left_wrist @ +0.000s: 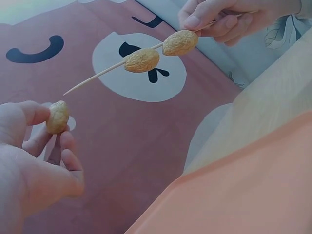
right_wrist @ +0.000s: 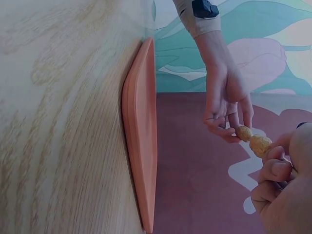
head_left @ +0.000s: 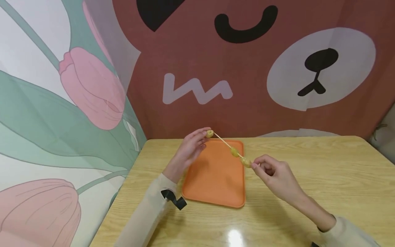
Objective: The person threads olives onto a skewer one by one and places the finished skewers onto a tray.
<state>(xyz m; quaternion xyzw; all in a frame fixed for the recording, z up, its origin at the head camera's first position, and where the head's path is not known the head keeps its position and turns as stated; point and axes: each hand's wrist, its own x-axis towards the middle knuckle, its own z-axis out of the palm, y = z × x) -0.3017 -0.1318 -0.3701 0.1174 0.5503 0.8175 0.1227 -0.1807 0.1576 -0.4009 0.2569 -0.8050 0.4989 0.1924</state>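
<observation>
My right hand [head_left: 279, 175] grips a thin wooden skewer [head_left: 223, 140] near its lower end, above the right edge of the orange tray. Two wrinkled, yellow-brown oval pieces are threaded on it: one [left_wrist: 179, 43] near the right fingers and another [left_wrist: 142, 60] a little further along. Beyond them, a bare length of stick tapers to a point. Between thumb and fingertips my left hand [head_left: 192, 145] pinches a third wrinkled oval piece [left_wrist: 58, 117]. The skewer's sharp tip [left_wrist: 66, 93] is close to this piece, just above it in the left wrist view.
Below the hands, the orange tray [head_left: 216, 181] lies on a light wood-grain table [head_left: 324, 199]. Behind the table hangs a brown backdrop [head_left: 191, 116] with a bear face. A flower-patterned cloth [head_left: 92, 89] stands at the left.
</observation>
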